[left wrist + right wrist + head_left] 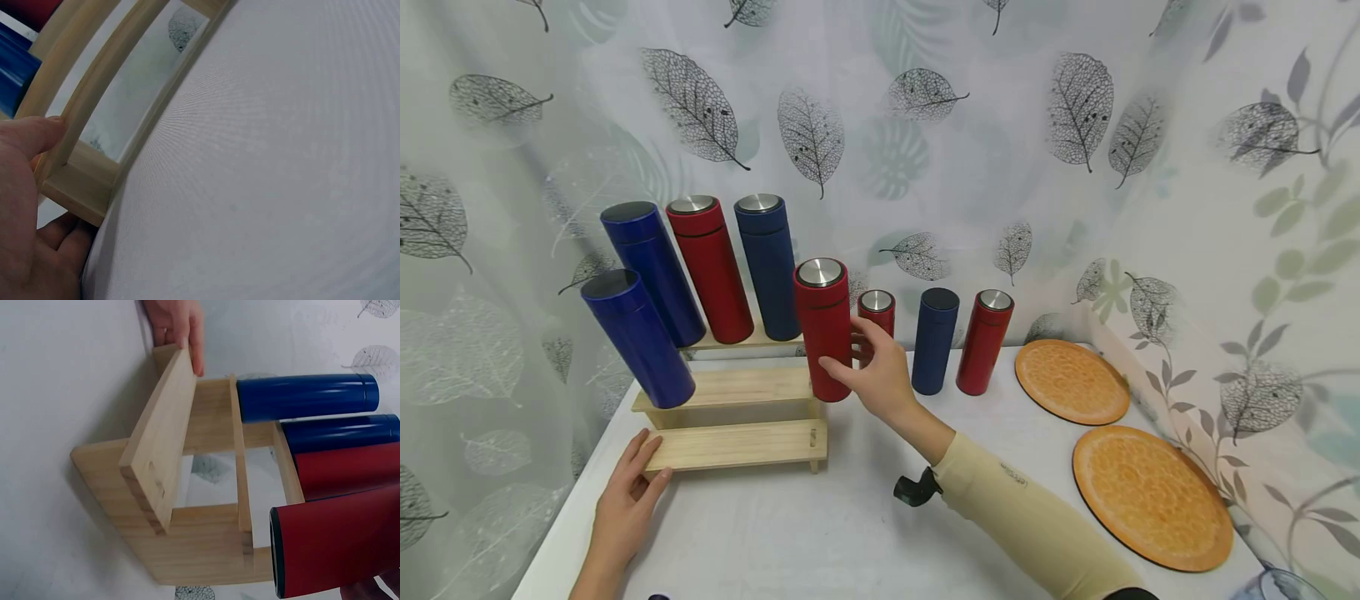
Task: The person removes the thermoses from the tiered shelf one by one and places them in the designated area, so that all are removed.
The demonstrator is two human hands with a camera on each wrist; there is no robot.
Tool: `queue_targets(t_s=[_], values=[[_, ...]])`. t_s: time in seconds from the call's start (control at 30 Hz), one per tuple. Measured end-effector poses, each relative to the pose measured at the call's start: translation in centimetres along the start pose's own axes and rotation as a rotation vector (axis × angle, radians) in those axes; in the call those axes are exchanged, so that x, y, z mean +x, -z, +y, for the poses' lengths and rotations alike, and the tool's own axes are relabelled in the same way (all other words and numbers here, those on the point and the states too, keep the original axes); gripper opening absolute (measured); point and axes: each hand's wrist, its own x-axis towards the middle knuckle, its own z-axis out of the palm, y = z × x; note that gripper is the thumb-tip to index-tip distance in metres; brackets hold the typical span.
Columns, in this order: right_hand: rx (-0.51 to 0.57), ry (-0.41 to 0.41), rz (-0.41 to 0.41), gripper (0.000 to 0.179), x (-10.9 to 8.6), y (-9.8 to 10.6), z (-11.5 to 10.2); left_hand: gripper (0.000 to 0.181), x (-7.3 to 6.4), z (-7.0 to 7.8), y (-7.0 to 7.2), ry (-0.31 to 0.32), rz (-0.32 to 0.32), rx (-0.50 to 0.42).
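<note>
My right hand (880, 367) grips a red thermos flask (823, 342) with a steel lid, upright at the right end of a three-step wooden rack (737, 444). In the right wrist view the held flask's dark base (275, 553) shows apart from the rack's middle step (242, 481). At the rack's left, my left hand (625, 508) holds the end of the lowest step, thumb on top and fingers beneath. A blue flask (640, 337) stands on the middle step. On the top step are a blue flask (651, 275), a red flask (711, 271) and a navy flask (767, 267).
Right of the rack, a red flask (877, 308) partly behind my hand, a navy flask (936, 342) and another red flask (985, 343) stand on the white table (850, 533). Two round orange mats (1072, 382) lie farther right. A leaf-print curtain (955, 167) hangs behind.
</note>
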Motion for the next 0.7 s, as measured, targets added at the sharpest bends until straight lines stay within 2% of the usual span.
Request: queue_targets(t_s=[0.2, 0.7], values=[[-0.03, -0.027, 0.004, 0.063, -0.6, 1.3, 0.6, 0.06, 0.0, 0.0, 0.0, 0.019, -0.003, 0.005], [-0.044, -0.059, 0.039, 0.065, -2.4, 3.0, 3.2, 0.061, 0.1, -0.1, 0.1, 0.017, -0.009, -0.008]])
